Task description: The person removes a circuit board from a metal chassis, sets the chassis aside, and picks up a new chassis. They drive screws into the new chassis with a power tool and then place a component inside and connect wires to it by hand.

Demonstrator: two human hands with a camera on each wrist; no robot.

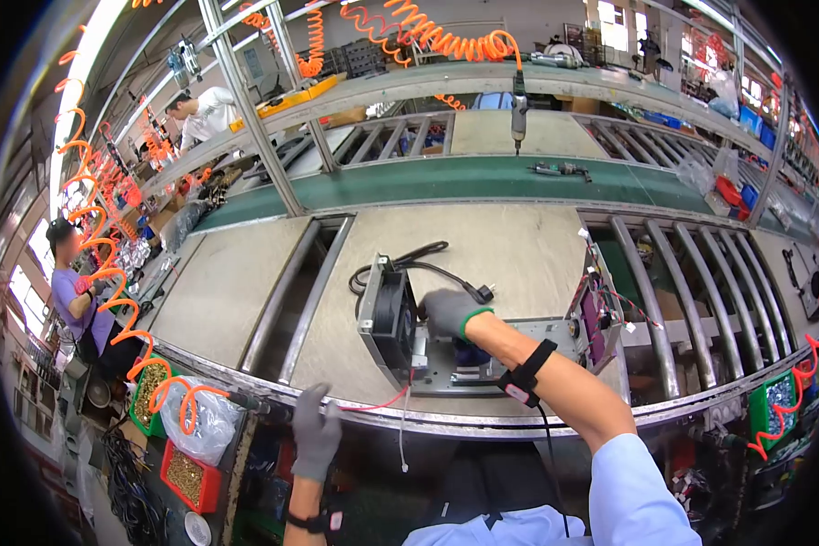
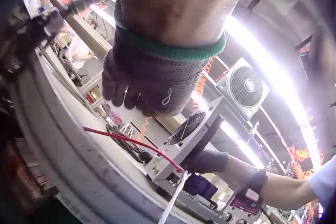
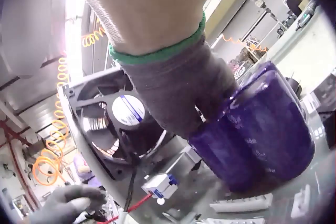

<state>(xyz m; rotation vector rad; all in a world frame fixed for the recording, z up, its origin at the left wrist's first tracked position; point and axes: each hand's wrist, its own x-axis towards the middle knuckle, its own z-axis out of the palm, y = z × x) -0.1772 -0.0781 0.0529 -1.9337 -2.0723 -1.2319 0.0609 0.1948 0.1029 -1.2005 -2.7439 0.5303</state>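
My gloved right hand (image 1: 455, 314) reaches down into a metal chassis (image 1: 541, 338), between the black fan (image 1: 394, 314) and two purple cylindrical capacitors (image 3: 273, 129). In the right wrist view the glove lies right against the capacitors, and its fingertips are hidden behind them; I cannot tell what they hold. My gloved left hand (image 1: 316, 432) hangs off the near edge of the bench, left of the chassis, fingers loose and holding nothing. A red wire (image 2: 131, 141) runs from the chassis toward it. A white wire (image 1: 404, 432) hangs over the edge. A white connector (image 3: 160, 184) sits below the fan.
A black power cord (image 1: 419, 259) with a plug lies behind the chassis. Metal rollers (image 1: 678, 300) flank the bench plate. A screwdriver (image 1: 519, 114) hangs from an orange coiled hose. Green and red bins (image 1: 191, 475) of screws stand at the lower left. Other people work at left.
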